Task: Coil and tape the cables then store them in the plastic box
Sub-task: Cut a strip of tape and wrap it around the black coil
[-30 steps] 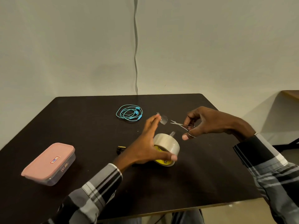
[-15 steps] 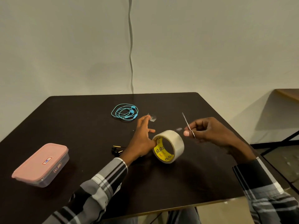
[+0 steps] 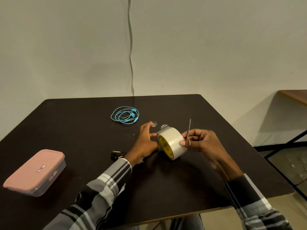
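Observation:
A clear tape roll with a yellow core is tilted between my hands at the table's middle. My left hand has straight fingers; its thumb side touches the roll's left rim, and a small tape piece clings near its fingertip. My right hand grips small scissors, blades pointing up, while its thumb presses on the roll's outer face. A coiled blue earphone cable lies beyond my hands. Part of a black cable shows beside my left wrist. The plastic box with its pink lid on sits at the front left.
The dark table ends close to my body and drops off at the right edge. A grey cord hangs down the wall behind. A second table's corner shows at far right.
My right hand with the scissors moved left to the roll, and its thumb now presses on it. The roll has turned and shifted right. My left hand stays by its rim.

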A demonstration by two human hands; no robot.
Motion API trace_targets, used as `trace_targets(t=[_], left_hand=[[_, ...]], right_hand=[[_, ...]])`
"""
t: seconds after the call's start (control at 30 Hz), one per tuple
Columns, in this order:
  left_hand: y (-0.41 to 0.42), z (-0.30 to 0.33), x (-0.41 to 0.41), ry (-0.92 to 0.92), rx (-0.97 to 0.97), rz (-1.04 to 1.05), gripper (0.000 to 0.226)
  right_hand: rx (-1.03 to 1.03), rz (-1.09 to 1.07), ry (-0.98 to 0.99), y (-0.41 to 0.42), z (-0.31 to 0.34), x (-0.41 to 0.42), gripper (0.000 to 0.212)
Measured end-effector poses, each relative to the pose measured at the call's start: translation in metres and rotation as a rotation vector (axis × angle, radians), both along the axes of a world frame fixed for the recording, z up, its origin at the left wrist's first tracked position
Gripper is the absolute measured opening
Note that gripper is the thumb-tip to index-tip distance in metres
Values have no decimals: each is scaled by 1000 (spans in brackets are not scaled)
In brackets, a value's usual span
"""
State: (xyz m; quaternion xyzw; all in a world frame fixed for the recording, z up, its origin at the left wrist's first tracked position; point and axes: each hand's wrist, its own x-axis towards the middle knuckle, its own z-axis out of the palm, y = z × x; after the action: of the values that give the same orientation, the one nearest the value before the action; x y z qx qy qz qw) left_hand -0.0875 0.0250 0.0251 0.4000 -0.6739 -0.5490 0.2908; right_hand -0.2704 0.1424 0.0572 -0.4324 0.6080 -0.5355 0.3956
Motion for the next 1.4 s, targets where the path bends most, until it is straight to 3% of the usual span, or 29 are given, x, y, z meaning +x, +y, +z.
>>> trace_targets(t=[0.13,0.27,0.37,0.5,0.77,1.0,1.1,1.17,1.27,1.4], left_hand=[[-6,8,14,98,-23,57,77],[-1,17,25,140,-30,100,70],[7,23,29,185,-14,130,63],[10,25,34,198,-4,156,52],[13,23,30,224,3,160,37],[16,27,33,267,-49,146,47],[17,29,39,280,-72,134,48],[17,30,43,281,-88,123,49],[20,35,45,291,-134,116,50],[21,40,49,315,-199,114,48]], right_hand=[[-50,-25,409,-4,8,-5,18],[88,118,864,-9,6,1,24],[127,188,879,-10,6,6,20],[139,21,746,-13,16,4,20],[262,-85,1030,-30,4,15,14],[362,-70,1225,-39,-1,23,5],[373,-29,1213,-38,5,20,9],[194,-139,1130,-35,13,25,12],[-94,-269,692,-29,29,51,15],[-27,-137,26,-31,35,80,23]])
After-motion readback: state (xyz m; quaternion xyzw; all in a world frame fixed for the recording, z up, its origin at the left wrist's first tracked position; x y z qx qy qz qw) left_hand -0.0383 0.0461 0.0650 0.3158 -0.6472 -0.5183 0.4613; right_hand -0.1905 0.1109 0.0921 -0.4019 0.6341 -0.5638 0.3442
